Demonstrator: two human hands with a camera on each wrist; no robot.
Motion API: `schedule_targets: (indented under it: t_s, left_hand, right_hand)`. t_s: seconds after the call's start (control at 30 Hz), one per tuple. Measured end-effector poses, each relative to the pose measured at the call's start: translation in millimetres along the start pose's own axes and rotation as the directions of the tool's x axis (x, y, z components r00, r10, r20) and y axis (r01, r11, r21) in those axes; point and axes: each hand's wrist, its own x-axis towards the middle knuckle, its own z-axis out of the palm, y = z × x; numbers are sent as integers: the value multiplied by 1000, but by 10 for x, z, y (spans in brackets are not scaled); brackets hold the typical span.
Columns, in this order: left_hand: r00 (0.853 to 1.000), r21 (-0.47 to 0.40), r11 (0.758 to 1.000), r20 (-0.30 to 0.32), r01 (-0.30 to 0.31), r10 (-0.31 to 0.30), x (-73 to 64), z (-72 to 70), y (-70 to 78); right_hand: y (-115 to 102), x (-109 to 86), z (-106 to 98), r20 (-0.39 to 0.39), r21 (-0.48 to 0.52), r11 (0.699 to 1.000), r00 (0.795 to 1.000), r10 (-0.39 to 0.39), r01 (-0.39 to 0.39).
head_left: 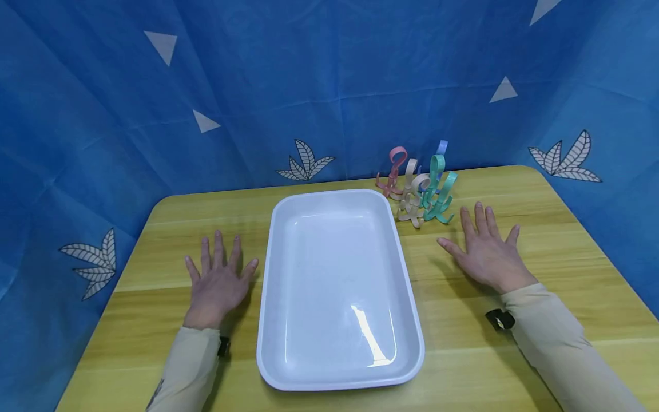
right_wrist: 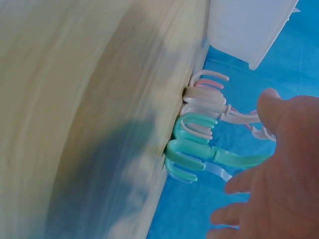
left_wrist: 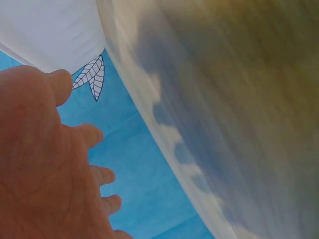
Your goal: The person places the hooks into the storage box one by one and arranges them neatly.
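Observation:
My left hand (head_left: pixel 217 289) is spread palm down at the left of a white tray (head_left: pixel 340 384), holding nothing. On the tray's other side my right hand (head_left: pixel 489 256) is spread likewise, with nothing in it. Beyond its fingertips stands a cluster of several plastic hanging hooks, each with curved prongs at the bottom and a loop on top. A pink hook (head_left: pixel 394 171) is at the left, cream hooks (head_left: pixel 412 209) in the middle, green hooks (head_left: pixel 441 200) at the right. Behind them a blue hook (head_left: pixel 442 147) is mostly hidden. In the right wrist view the green hook (right_wrist: pixel 192 149) is nearest the fingers.
The tray lies lengthwise in the middle of the wood-grain table (head_left: pixel 139 337). A blue curtain (head_left: pixel 257 86) with white triangles and leaf prints hangs behind the table and along its sides. Each wrist wears a small dark device below its sleeve.

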Motion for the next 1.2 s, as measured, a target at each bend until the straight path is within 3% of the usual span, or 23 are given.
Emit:
schedule_targets:
  t_s: [0.17,0.27,0.37,0.47,0.6,0.7,0.83,0.93,1.03,1.2]
  left_hand:
    - [1000,-16,1000,8,-8,9,2,17,-14]
    - [1000,-53,998,-4,-21,21,-14,1,-30]
    - [998,-110,993,-51,-40,34,-32,-38,-37]
    - [995,-218,974,-96,-57,37,-32,-82,-28]
    - [989,-412,904,-131,-114,65,-6,-131,-4]
    - [983,-525,835,-152,-166,100,17,-147,14]
    - [982,-642,744,-159,-183,105,35,-131,57]
    - [984,-702,690,-150,-175,96,51,-105,110]
    - [990,-734,664,-108,-143,93,68,-78,165]
    - [997,-735,675,-26,-71,76,83,-23,217]
  right_hand:
    - [6,2,6,-2,6,1000,1000,0,0]
    - [5,14,-20,-42,26,1000,999,0,1]
    - [12,32,-83,-127,63,998,992,-18,26]
    - [25,54,-167,-252,120,990,967,-47,80]
    - [22,106,-280,-397,233,958,916,-63,166]
    - [1,172,-348,-445,336,917,894,-47,215]
    - [-30,276,-403,-454,472,846,891,-8,248]
    - [-45,366,-420,-442,548,801,897,31,242]
    - [-50,448,-418,-419,610,760,905,69,224]
    - [-45,530,-385,-377,678,707,920,102,200]
